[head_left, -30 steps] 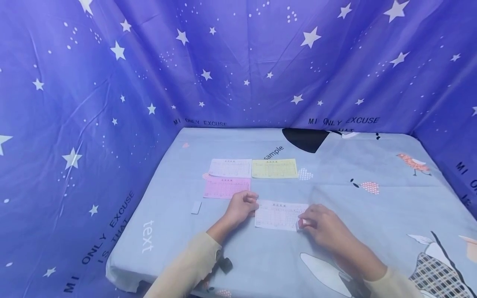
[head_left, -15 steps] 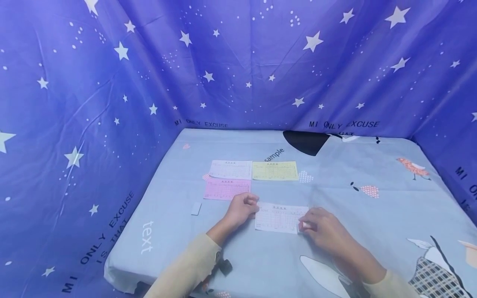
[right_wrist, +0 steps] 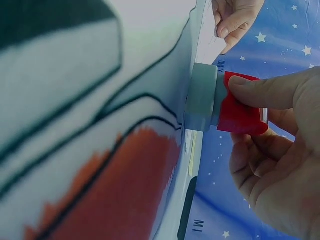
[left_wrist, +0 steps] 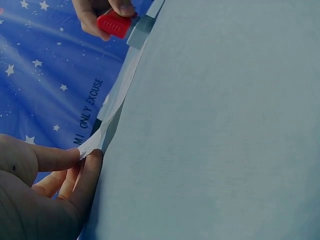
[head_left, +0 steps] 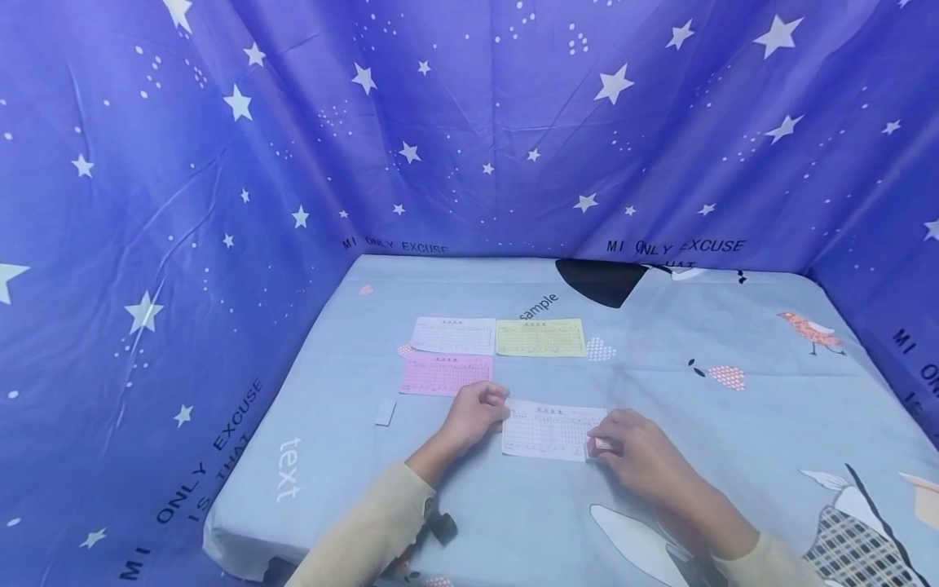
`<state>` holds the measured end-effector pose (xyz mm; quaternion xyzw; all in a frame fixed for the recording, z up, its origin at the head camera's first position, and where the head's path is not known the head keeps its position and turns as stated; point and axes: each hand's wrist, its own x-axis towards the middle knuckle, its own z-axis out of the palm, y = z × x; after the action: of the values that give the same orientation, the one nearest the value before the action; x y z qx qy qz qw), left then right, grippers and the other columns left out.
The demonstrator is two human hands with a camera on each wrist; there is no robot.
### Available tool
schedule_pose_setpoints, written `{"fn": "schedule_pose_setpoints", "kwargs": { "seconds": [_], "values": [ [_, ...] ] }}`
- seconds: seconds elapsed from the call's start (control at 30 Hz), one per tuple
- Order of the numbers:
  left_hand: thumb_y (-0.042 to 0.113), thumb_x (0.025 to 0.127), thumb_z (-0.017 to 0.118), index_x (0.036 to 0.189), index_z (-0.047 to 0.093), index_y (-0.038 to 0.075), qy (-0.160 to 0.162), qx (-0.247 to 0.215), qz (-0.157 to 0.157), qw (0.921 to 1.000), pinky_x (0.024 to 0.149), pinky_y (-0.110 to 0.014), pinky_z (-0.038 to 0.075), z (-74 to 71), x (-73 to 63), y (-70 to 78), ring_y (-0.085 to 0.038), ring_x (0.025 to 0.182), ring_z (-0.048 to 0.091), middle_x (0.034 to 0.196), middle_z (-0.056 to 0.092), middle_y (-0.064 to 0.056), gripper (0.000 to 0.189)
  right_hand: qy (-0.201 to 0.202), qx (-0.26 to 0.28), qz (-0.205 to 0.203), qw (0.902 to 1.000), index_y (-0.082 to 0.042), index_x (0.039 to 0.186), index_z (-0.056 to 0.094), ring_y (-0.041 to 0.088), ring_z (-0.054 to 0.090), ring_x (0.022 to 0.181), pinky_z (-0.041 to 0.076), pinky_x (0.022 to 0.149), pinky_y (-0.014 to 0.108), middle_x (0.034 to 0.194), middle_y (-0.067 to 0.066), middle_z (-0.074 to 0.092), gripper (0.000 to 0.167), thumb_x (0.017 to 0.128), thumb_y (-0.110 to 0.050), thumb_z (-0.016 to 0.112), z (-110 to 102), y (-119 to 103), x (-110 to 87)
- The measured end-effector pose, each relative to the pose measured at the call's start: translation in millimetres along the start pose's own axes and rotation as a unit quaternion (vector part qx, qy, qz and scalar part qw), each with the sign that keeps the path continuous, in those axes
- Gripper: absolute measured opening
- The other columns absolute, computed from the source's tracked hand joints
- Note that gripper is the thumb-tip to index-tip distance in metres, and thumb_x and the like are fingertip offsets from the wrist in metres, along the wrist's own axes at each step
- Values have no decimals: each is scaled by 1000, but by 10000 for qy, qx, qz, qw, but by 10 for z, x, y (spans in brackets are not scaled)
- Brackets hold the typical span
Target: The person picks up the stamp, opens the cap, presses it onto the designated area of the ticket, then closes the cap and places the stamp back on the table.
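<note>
A white printed form (head_left: 546,430) lies on the table in front of me. Its left edge is pinched between the thumb and fingers of my left hand (head_left: 473,410), and in the left wrist view that edge curls up a little. My right hand (head_left: 638,447) grips a red stamp (right_wrist: 242,105) by its handle; the stamp's grey base meets the form's lower right corner. In the right wrist view my thumb presses along the red side. What lies under the base is hidden.
Behind the form lie a pink form (head_left: 443,375), another white form (head_left: 453,335) and a yellow form (head_left: 540,337), edge to edge. A small white rectangular piece (head_left: 385,412) sits left of my left hand. A starred blue curtain (head_left: 469,122) surrounds the table.
The head view has tilted slightly, shifting the scene a little downward. Both hands, the form and the stamp keep their places.
</note>
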<state>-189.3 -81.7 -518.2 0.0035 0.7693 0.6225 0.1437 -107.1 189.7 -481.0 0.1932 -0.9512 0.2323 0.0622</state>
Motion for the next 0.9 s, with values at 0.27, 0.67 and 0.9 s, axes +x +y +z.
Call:
{"fn": "schedule_pose_setpoints", "kwargs": {
  "seconds": [0.27, 0.67, 0.9],
  "values": [
    [-6, 82, 69, 110, 69, 2, -8, 37, -13, 10000, 70, -34, 61, -3, 23, -34, -22, 81, 66, 93, 65, -10, 29, 111, 15, -145, 9998, -13, 96, 77, 17, 60, 95, 52, 87, 43, 94, -8, 64, 24, 75, -4, 84, 15, 21, 4],
    [-8, 82, 69, 110, 69, -1, -16, 27, 32, 10000, 68, -33, 61, 6, 22, 2, -20, 78, 65, 91, 65, -9, 29, 92, -33, -203, 9997, -15, 94, 77, 14, 59, 91, 53, 83, 39, 89, -11, 62, 23, 75, -3, 83, 14, 29, 26],
    [-7, 82, 69, 109, 70, 0, -30, 83, 31, 10000, 68, -33, 60, -5, 1, 21, -20, 78, 65, 91, 66, -9, 28, 73, -33, -215, 9997, -12, 92, 78, 15, 61, 87, 53, 80, 40, 86, -9, 64, 21, 74, -3, 84, 33, 39, 41]
  ]
}}
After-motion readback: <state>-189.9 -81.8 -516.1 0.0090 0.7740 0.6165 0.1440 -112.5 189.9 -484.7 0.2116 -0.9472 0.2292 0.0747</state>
